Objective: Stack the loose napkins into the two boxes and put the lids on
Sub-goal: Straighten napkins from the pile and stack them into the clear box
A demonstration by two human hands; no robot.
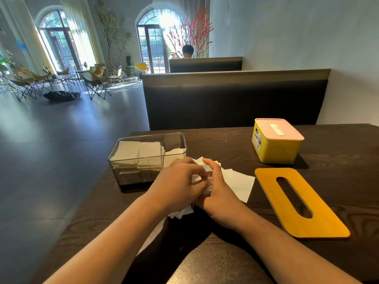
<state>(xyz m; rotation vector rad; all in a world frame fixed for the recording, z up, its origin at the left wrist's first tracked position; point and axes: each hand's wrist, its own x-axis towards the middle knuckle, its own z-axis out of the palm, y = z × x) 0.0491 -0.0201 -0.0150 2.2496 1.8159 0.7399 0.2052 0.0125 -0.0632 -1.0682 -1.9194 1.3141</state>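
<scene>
White loose paper napkins [240, 183] on a dark brown, wood-grained worktop [221, 144]. Clear plastic box [127, 179], its contents white. Square yellow box [281, 150] with pale pink lid [291, 132]. Flat slotted lid [320, 218], orange-yellow.

Your dark wood table [225, 144] is carrying: clear napkin box [131, 160], loose napkins [238, 183], lidded yellow box [281, 150], slotted yellow lid [320, 220] lying flat.

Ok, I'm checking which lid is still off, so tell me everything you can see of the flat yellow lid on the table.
The flat yellow lid is a thin rectangle with rounded corners, orange-yellow with a paler edge, like painted wood. A long rounded slot down its middle shows the dark table. It lies flat, on no box, nearer than the yellow box, right of the loose napkins. One napkin corner comes close to its left edge.
</scene>
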